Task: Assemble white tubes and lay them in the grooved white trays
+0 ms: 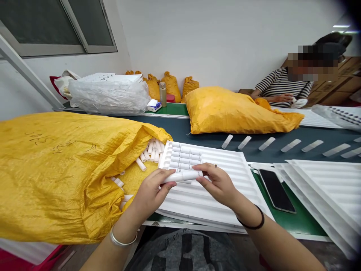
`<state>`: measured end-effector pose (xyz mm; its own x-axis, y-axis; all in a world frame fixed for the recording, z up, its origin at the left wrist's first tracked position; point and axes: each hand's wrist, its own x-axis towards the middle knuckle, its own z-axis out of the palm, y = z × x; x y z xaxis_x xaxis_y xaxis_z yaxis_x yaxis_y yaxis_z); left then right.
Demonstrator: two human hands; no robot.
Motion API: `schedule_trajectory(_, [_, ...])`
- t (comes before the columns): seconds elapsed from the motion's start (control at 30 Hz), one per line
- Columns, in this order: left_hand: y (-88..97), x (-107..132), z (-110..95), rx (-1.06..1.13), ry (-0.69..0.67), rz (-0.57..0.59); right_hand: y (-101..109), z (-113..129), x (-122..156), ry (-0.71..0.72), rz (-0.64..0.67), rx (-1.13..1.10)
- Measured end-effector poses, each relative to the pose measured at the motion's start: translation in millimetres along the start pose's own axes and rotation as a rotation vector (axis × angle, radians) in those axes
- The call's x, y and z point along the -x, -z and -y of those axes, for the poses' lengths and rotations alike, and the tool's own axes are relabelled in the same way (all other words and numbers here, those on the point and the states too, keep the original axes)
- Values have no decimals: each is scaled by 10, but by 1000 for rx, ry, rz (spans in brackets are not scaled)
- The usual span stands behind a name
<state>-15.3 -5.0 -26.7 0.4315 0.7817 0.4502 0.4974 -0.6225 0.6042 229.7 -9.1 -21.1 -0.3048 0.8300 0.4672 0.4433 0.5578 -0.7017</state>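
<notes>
Between my two hands lies a white plastic tube [183,176], held level above a ridged white tray [222,188]. My left hand [153,188] pinches its left end with thumb and fingers. At the other end, my right hand [216,182] is closed on the tube with thumb and fingertips. Several printed white tubes [184,154] lie side by side in the grooves at the tray's left. Left of the tray, an open yellow woven sack [70,158] spills loose white tubes [153,150] from its mouth.
A phone [276,190] and stacked white trays [329,188] lie to the right. Translucent tubes [266,143] stand in a row on the dark belt [175,128]. Beyond it rests a full yellow sack [225,109]. A co-worker in a striped shirt [282,82] sits at the back right.
</notes>
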Motion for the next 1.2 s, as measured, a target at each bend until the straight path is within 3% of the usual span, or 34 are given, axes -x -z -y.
schedule_trajectory(0.17, [-70, 22, -8, -93, -156, -126, -76, -9, -31, -407, 84, -399])
schedule_trajectory(0.27, [-83, 14, -12, -158, -251, -136, -94, 10, -56, -499, 172, -497])
schedule_trajectory(0.33, [-74, 1, -10, -178, -265, -126, -71, 25, -70, -414, 194, -402])
schedule_trajectory(0.5, [-73, 54, -29, -126, -224, -81, 1, 84, -29, 22, 181, -5])
schedule_trajectory(0.6, [-147, 144, -33, -114, -215, -48, -68, 73, 30, 77, 251, 63])
schedule_trajectory(0.7, [-232, 183, 67, -158, -210, 66, -156, -116, -42, 102, 371, 253])
schedule_trajectory(0.8, [-199, 129, 345, -288, -35, 97, -61, -549, -334, -153, 248, 540])
schedule_trajectory(0.83, [-151, 100, 472, -352, 64, 79, 24, -736, -459, -340, 130, 604])
schedule_trajectory(0.93, [46, 30, 875, -528, 330, 84, 351, -1318, -779, -622, -4, 681])
schedule_trajectory(1.07, [197, 9, 1257, -696, 462, 96, 646, -1866, -912, -887, 43, 697])
schedule_trajectory(1.2, [147, -16, 1452, -690, 522, 134, 778, -1991, -893, -1021, 122, 708])
